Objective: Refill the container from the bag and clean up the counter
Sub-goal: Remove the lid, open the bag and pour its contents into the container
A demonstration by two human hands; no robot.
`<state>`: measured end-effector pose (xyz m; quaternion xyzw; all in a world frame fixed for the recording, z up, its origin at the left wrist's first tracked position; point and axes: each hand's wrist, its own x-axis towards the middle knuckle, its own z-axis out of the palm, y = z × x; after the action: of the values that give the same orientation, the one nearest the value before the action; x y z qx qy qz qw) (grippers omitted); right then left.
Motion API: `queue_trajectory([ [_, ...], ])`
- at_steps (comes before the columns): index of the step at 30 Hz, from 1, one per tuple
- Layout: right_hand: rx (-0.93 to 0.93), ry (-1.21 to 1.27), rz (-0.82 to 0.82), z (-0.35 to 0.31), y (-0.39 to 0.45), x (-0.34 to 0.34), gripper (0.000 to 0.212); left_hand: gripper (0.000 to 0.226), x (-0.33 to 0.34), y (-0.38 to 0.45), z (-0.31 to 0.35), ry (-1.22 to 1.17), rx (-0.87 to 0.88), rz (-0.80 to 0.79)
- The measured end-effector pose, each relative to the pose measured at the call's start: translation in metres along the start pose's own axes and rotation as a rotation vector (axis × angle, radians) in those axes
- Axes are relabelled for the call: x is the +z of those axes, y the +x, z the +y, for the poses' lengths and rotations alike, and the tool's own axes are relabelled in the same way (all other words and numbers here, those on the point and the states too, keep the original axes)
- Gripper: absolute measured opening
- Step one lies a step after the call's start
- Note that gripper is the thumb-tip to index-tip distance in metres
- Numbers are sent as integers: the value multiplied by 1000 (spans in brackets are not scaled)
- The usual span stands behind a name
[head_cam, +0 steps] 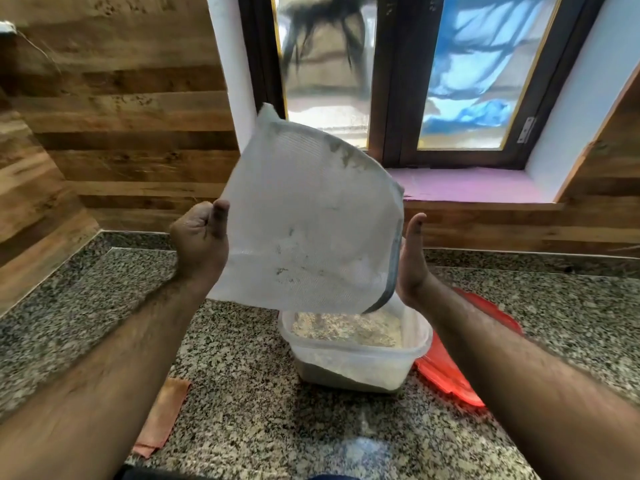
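A translucent white plastic bag (304,223) is held up and tilted, its grey zip mouth pointing down to the right over a clear plastic container (360,358). The container stands on the granite counter (242,393) and holds pale grain or flakes. My left hand (201,244) pinches the bag's left edge. My right hand (412,261) supports the bag's right side near the mouth, thumb up, with its fingers hidden behind the bag. Whether anything is falling from the bag cannot be seen.
A red lid (450,372) lies on the counter to the right of the container, partly under my right forearm. An orange cloth (162,417) lies at the front left. Wood-panelled walls and a window with a pink sill (474,185) stand behind.
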<state>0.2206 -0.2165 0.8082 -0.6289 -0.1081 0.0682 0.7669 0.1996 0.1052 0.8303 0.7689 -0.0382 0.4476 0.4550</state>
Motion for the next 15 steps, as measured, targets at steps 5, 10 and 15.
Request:
queue_trajectory([
  [5,-5,26,-142,-11,4,26,138,59,-1,-7,-11,-144,-318,88],
  [10,-32,-50,-239,-21,9,46,116,53,-3,-13,-29,-205,-627,20],
  [15,22,-125,-244,-24,11,57,125,54,-4,-17,-45,-225,-906,-35],
])
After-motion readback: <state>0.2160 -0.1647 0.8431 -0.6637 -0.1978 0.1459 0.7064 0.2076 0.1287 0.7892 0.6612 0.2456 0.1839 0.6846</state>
